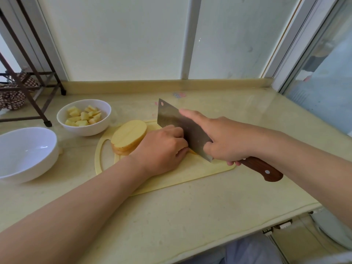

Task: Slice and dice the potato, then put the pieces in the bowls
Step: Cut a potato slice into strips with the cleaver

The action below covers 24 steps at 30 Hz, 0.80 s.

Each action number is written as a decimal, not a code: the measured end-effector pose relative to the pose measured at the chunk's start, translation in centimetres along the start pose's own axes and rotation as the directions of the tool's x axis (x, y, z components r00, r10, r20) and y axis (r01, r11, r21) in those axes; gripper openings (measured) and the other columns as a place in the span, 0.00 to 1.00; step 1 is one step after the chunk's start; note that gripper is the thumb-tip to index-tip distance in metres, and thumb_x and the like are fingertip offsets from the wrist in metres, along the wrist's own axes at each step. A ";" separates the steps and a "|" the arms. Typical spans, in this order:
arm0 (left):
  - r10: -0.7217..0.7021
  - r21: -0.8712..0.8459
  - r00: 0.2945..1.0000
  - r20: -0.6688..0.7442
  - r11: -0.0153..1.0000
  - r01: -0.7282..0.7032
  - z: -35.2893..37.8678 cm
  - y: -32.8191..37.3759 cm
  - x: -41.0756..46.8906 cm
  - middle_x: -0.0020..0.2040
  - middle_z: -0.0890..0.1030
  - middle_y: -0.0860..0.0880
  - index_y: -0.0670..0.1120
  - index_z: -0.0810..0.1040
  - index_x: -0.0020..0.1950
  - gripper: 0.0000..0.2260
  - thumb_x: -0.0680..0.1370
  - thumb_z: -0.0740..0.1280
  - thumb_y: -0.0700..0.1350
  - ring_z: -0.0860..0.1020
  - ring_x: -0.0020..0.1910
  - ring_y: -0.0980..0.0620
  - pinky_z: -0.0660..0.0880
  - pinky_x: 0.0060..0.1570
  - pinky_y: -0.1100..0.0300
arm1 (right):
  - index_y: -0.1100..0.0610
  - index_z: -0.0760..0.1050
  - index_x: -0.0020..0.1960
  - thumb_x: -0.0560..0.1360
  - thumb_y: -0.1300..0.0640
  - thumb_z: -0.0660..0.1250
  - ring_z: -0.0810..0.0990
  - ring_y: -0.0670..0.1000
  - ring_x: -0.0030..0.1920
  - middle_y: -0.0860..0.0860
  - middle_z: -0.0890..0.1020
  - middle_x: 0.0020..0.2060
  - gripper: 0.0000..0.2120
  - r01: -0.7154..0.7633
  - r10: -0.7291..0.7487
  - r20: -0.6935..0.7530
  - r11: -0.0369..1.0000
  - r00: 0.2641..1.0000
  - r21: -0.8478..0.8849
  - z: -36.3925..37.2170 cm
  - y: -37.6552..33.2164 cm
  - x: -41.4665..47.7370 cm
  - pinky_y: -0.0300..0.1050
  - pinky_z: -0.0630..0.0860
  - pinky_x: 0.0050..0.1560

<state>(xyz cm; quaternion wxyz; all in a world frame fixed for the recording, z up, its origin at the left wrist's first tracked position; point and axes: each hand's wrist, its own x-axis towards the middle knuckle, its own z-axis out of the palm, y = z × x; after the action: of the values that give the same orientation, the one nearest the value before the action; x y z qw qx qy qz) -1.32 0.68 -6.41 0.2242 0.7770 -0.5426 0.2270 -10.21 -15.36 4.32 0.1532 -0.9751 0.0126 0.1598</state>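
A stack of potato slices lies on the pale yellow cutting board. My left hand has its fingers curled over a potato piece beside the blade; most of that piece is hidden. My right hand grips the wooden handle of a cleaver, index finger stretched along the blade's spine, edge down on the board against my left knuckles. A white bowl behind the board holds several potato cubes. A larger white bowl at the left holds nothing.
A dark metal rack with a checked cloth stands at the back left on the counter. Frosted window panels rise behind the counter. The counter's front edge runs along the lower right, with a white appliance below it.
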 end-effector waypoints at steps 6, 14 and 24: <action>-0.011 -0.006 1.000 0.011 1.000 0.011 0.3 -0.2 0.0 0.39 0.79 0.48 0.44 0.85 0.41 0.14 0.77 0.62 0.49 0.78 0.39 0.46 0.75 0.28 0.53 | 0.26 0.39 0.78 0.78 0.67 0.57 0.80 0.54 0.26 0.54 0.75 0.44 0.47 0.026 -0.027 -0.030 0.999 0.999 -0.019 0.6 -1.0 2.0 0.46 0.81 0.26; -0.026 -0.010 0.999 0.025 1.000 0.026 0.0 -0.2 0.0 0.39 0.79 0.49 0.45 0.85 0.42 0.16 0.78 0.61 0.50 0.77 0.38 0.48 0.76 0.29 0.53 | 0.24 0.37 0.75 0.78 0.63 0.57 0.85 0.64 0.33 0.62 0.82 0.41 0.45 -0.019 0.019 0.025 1.000 1.000 0.001 1.0 0.2 -0.3 0.59 0.85 0.33; -0.050 0.014 0.999 0.000 0.999 0.050 0.1 -0.1 0.0 0.39 0.78 0.48 0.44 0.83 0.39 0.11 0.76 0.66 0.47 0.75 0.38 0.47 0.75 0.30 0.54 | 0.23 0.46 0.77 0.77 0.65 0.58 0.82 0.50 0.25 0.49 0.78 0.49 0.45 -0.005 0.020 -0.098 0.988 0.995 0.153 -0.3 1.2 0.4 0.47 0.80 0.28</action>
<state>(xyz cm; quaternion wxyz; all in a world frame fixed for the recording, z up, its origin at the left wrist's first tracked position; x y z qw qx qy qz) -1.24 0.69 -6.47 0.2244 0.7921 -0.5213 0.2247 -9.84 -16.62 4.15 0.2256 -0.9671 0.0387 0.1107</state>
